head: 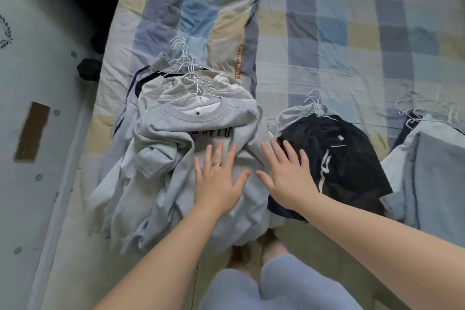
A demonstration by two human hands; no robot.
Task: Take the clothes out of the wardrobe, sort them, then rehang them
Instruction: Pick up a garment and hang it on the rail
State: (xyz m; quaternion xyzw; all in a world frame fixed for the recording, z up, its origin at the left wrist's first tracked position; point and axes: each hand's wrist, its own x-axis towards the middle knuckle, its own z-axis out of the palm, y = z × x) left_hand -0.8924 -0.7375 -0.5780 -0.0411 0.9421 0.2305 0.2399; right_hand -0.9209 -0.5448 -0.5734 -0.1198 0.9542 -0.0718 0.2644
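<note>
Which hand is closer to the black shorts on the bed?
Right. The right hand lies spread at the left edge of the shorts. The left hand rests further left on the grey shirt, apart from the shorts.

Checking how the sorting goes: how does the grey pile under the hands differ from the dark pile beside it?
The grey pile is light-coloured and bigger; the dark pile is topped by black shorts and smaller. The grey pile shows more hanger hooks than the dark pile. Both lie on the checked bed, on white hangers.
</note>
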